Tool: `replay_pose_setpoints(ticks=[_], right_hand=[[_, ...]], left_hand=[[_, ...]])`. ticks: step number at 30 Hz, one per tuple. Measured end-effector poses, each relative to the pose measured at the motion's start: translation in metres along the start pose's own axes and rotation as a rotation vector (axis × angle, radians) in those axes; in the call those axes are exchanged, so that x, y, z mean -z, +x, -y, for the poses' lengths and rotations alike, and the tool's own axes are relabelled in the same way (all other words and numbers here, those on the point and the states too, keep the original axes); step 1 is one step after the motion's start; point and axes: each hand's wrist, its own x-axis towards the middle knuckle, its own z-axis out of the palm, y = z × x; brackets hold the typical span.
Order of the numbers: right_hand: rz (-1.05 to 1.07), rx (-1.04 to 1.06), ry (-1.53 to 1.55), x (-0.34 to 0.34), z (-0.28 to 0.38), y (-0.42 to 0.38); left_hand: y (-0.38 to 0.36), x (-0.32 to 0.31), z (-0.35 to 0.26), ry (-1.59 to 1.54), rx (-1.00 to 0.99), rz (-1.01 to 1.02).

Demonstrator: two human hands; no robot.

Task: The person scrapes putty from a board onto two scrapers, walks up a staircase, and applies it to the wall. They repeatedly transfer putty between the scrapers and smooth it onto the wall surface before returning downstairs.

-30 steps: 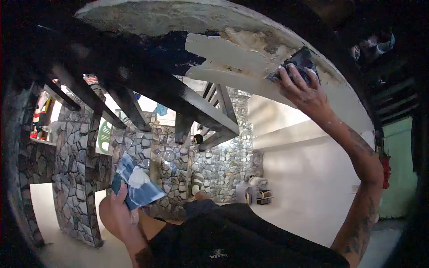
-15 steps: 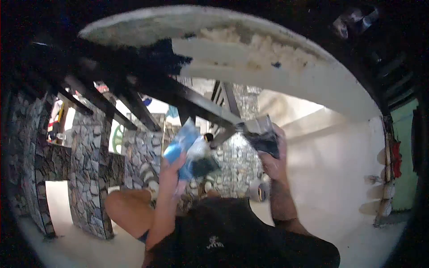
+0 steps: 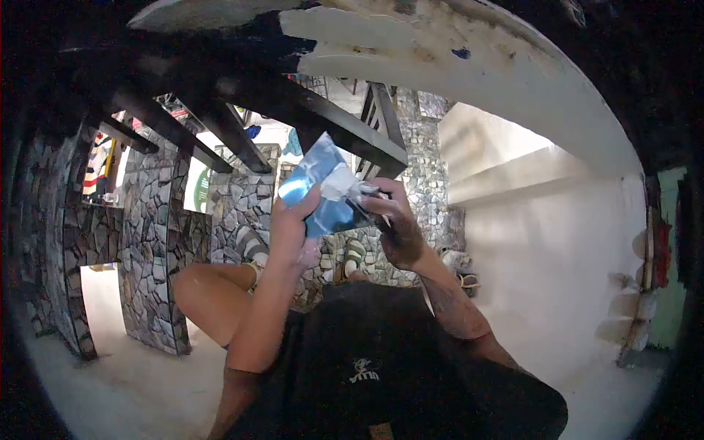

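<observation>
A shiny blue plastic packet (image 3: 334, 213) with a whitish patch near its middle is held up in front of my chest. My left hand (image 3: 292, 220) grips its left edge, thumb over the front. At the packet's right side is my right hand (image 3: 396, 224), its fingers closed on crinkled clear and dark plastic. Whether that plastic belongs to the blue packet or is a separate piece, I cannot tell.
Stone-patterned steps (image 3: 150, 253) descend at the left. Dark railing bars (image 3: 337, 121) cross above my hands. A pale wall (image 3: 543, 242) stands at the right, with footwear (image 3: 467, 281) near its base. Striped slippers (image 3: 251, 246) are on my feet.
My right hand has moved left and come together with the blue packet at my left hand. The dark package it held up is now mostly hidden. The view has shifted slightly.
</observation>
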Motion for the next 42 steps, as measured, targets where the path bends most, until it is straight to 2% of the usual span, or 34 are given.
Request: replay_pose_setpoints(ticks=[3, 4, 6, 9, 11, 14, 15, 17, 20, 23, 24, 25, 27, 30, 34, 37, 38, 42], right_hand=[[0.027, -0.104, 0.039, -0.008, -0.030, -0.026], [0.190, -0.085, 0.037, -0.008, -0.045, -0.038], [0.259, -0.367, 0.023, -0.015, -0.063, -0.098], [0.439, -0.640, -0.403, -0.002, -0.094, -0.139], [0.395, -0.697, -0.456, 0.029, -0.066, -0.109], [0.330, -0.448, -0.954, 0.064, -0.053, -0.048], [0.264, -0.302, -1.097, 0.071, -0.041, -0.018], [0.200, -0.063, -1.156, 0.078, -0.019, 0.043], [0.315, 0.363, -1.232, 0.070, 0.000, 0.119], [0.519, 0.747, -1.327, 0.044, -0.019, 0.173], [0.526, 0.807, -1.354, 0.034, -0.025, 0.191], [0.531, 0.864, -1.380, 0.025, -0.031, 0.208], [0.499, 0.950, -1.466, 0.011, -0.039, 0.233], [0.360, 1.040, -1.650, 0.002, -0.055, 0.254], [0.346, 1.137, -1.701, 0.015, -0.083, 0.262], [0.231, 1.151, -1.852, 0.022, -0.087, 0.252], [0.309, 1.135, -1.865, 0.031, -0.084, 0.246], [0.298, 1.109, -1.987, 0.057, -0.087, 0.225]], left_hand=[[-0.002, 0.007, 0.002, -0.079, -0.012, -0.017], [-0.005, 0.007, -0.007, -0.143, -0.005, 0.006], [-0.008, 0.016, -0.027, -0.162, -0.016, 0.028], [0.002, 0.018, -0.072, -0.181, -0.128, 0.057], [0.009, 0.030, -0.093, -0.093, -0.135, 0.073], [0.027, 0.058, -0.088, -0.088, -0.087, 0.178], [0.028, 0.051, -0.080, -0.201, -0.091, 0.170], [0.021, 0.045, -0.068, -0.206, -0.116, 0.149], [0.013, 0.040, -0.065, -0.260, -0.131, 0.133], [0.020, 0.061, -0.076, -0.295, -0.270, 0.129], [0.024, 0.066, -0.082, -0.280, -0.358, 0.175], [0.027, 0.072, -0.088, -0.269, -0.445, 0.221], [0.035, 0.083, -0.106, -0.322, -0.409, 0.108], [0.041, 0.096, -0.112, -0.355, -0.437, 0.075], [0.046, 0.109, -0.114, -0.347, -0.429, 0.041], [0.051, 0.116, -0.118, -0.280, -0.446, -0.029], [0.052, 0.116, -0.118, -0.292, -0.453, -0.044], [0.051, 0.118, -0.116, -0.324, -0.458, -0.073]])
